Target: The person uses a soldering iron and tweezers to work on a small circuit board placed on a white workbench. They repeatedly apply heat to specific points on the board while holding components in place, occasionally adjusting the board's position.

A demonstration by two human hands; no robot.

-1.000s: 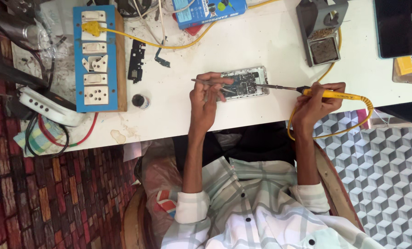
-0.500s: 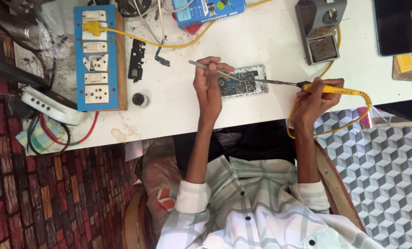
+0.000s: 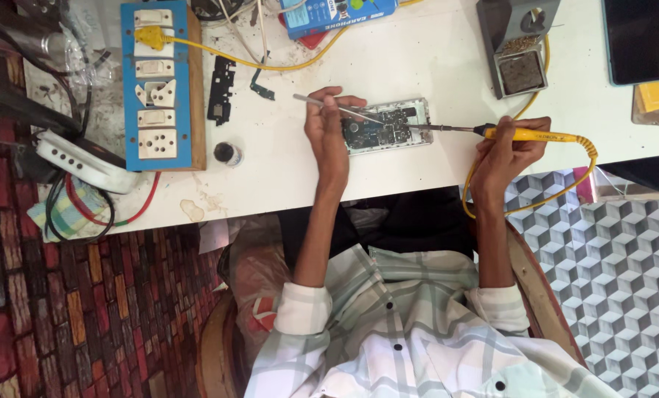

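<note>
Socket board (image 3: 161,85) lies well left of opened phone (image 3: 385,125).

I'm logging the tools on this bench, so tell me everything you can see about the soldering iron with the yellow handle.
The soldering iron lies almost level over the white table. It has a yellow handle, a dark collar and a thin metal shaft whose tip meets the opened phone at its right edge. The right hand grips the handle. A yellow cord leaves its rear end, loops down past the table edge and curves back up. Whether it is hot cannot be told.
</note>
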